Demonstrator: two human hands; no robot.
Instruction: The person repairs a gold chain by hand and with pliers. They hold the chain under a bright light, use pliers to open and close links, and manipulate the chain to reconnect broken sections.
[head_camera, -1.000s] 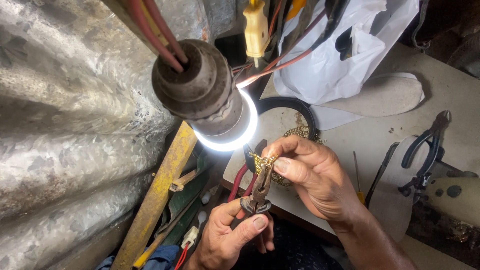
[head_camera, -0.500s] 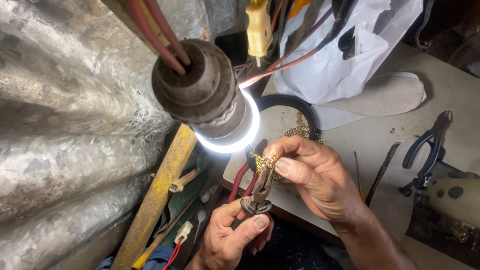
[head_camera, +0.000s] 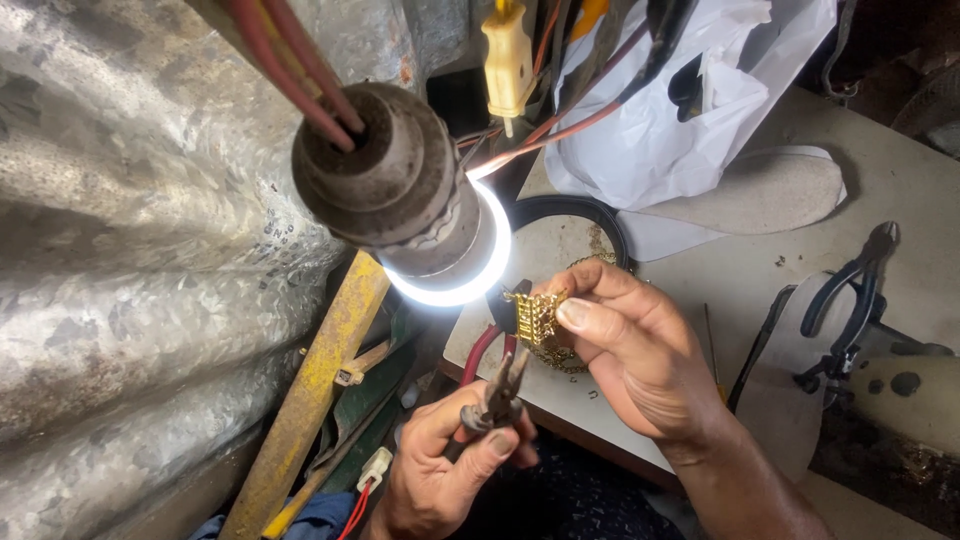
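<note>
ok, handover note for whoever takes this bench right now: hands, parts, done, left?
Left hand: shut on small pliers, tips pointing up toward the piece.
Right hand: pinches a gold ornament between thumb and fingers, under the lit lamp.
More gold chain lies on the round pad; black pliers sit on the bench at right.
Done: piece picked up, tool in grip.
Left: pliers not yet on the piece.

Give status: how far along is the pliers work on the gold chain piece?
Done: nothing clearly finished shows. In hand: right hand pinches the gold chain piece under the lit lamp; left hand holds small pliers just below it. Left: jaws not yet on the piece.
</note>
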